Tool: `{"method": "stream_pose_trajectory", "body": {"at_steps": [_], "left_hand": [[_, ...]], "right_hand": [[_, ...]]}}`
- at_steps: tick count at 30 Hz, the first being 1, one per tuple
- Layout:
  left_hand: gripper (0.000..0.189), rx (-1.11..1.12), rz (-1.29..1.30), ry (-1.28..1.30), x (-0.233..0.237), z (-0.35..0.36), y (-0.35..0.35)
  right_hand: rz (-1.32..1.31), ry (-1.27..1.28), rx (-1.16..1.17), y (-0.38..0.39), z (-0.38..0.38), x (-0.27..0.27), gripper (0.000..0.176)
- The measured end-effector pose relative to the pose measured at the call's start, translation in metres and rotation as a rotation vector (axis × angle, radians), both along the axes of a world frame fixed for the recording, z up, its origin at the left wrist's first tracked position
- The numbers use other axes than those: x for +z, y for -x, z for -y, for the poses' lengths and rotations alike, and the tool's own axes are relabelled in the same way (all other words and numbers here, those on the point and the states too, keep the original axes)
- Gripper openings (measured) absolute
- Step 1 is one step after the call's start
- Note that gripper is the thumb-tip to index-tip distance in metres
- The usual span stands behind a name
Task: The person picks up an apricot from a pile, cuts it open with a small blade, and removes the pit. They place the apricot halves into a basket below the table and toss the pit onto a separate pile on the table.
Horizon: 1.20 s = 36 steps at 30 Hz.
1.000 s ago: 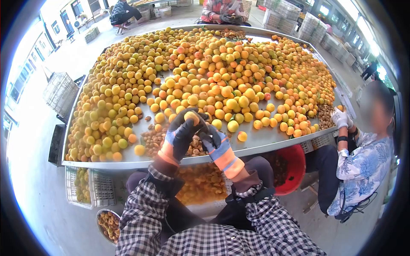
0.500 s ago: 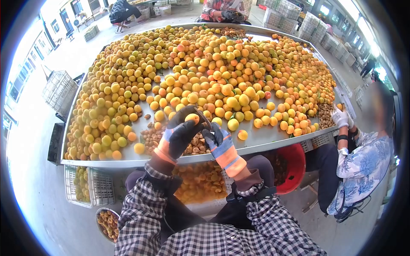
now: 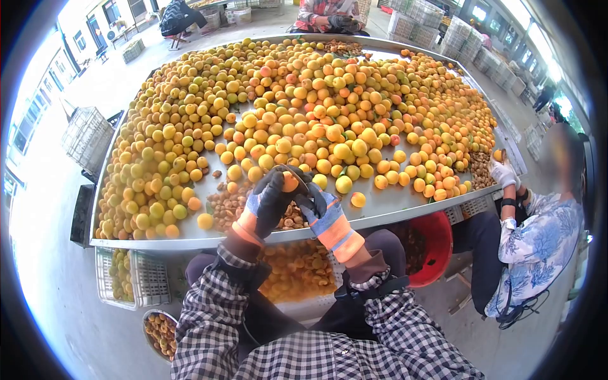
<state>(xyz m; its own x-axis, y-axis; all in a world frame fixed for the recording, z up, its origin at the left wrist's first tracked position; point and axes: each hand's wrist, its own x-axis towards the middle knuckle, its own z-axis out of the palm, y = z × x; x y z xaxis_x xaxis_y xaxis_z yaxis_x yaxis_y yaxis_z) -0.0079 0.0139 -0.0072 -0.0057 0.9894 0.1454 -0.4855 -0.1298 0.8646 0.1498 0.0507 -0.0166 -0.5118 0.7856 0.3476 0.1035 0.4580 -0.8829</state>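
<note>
In front of me, my left hand, in a dark-palmed work glove, is closed around an orange apricot. My right hand, gloved in blue and orange, is closed on a small knife, whose thin blade is against the apricot and partly hidden by my fingers. Both hands are close together above the near edge of a metal table. Many loose apricots cover the table beyond them. A pile of brown apricot pits lies beside and beneath my hands.
Below the table edge, a crate of apricot halves stands between my knees. A red tub is to the right, a white crate and a bowl to the left. A co-worker sits at the right side; another sits opposite.
The apricot in my left hand has turned, and my fingers have shifted around it. My hands have drawn slightly closer together. The co-worker on the right has raised an apricot a little.
</note>
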Motion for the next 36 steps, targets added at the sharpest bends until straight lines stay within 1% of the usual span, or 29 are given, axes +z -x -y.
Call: {"method": "stream_pose_trajectory", "body": {"at_steps": [3,5,6,8,11,15,17,21,23,25,27,28,29,30,33,34,35,36], "left_hand": [[0.049,-0.028,-0.067,-0.048,0.01,0.004,-0.006],[0.052,0.005,-0.169,-0.048,0.015,0.008,-0.01],[0.052,0.007,-0.167,-0.045,0.014,0.008,-0.009],[0.05,0.0,-0.173,-0.059,0.012,0.007,-0.007],[0.046,0.012,-0.238,-0.051,0.019,0.011,-0.005],[0.044,0.032,-0.257,-0.085,0.018,0.01,-0.006],[0.044,0.016,-0.299,-0.078,0.015,0.011,-0.006],[0.046,0.024,-0.297,-0.07,0.01,0.009,-0.007],[0.046,-0.049,-0.13,0.02,0.017,0.014,-0.013],[0.048,-0.039,-0.121,0.013,0.022,0.015,-0.017],[0.05,-0.086,-0.164,0.008,0.021,0.011,-0.012],[0.05,-0.086,-0.165,0.006,0.019,0.008,-0.01],[0.046,-0.007,-0.275,-0.036,0.016,0.005,-0.007],[0.044,0.071,-0.385,-0.08,0.014,0.003,-0.004],[0.045,0.079,-0.323,-0.041,0.014,0.004,0.01],[0.038,0.142,-0.284,-0.03,0.01,0.005,0.005],[0.038,0.148,-0.283,-0.028,0.005,0.006,0.0],[0.038,0.216,-0.226,-0.025,-0.001,0.006,-0.006]], "right_hand": [[0.028,0.012,0.034,-0.002,0.0,-0.002,0.029],[0.069,-0.002,0.06,-0.001,-0.001,-0.008,0.028],[0.071,0.001,0.062,0.001,0.001,-0.011,0.028],[0.003,0.034,0.061,0.003,0.003,-0.013,0.027],[-0.006,-0.032,0.102,0.004,0.003,-0.006,0.031],[0.019,0.004,0.11,0.004,0.003,-0.005,0.029],[0.033,-0.062,0.098,0.004,0.003,-0.007,0.033],[0.061,-0.017,0.105,0.006,0.005,-0.006,0.035],[0.035,-0.065,0.028,0.008,0.008,-0.01,0.035],[0.063,-0.049,0.022,0.008,0.006,-0.01,0.035],[0.092,-0.033,0.02,0.007,0.004,-0.01,0.034],[0.021,0.023,0.055,0.006,0.002,-0.009,0.033],[-0.051,0.079,0.09,0.004,0.001,-0.007,0.033],[-0.053,0.076,0.088,0.003,0.0,-0.006,0.033],[0.011,0.059,0.108,0.001,0.001,-0.001,0.031],[0.032,0.041,0.084,0.001,0.002,0.002,0.03],[0.053,0.023,0.061,0.003,0.003,0.004,0.03],[0.054,0.025,0.065,0.007,0.005,0.001,0.03]]}}
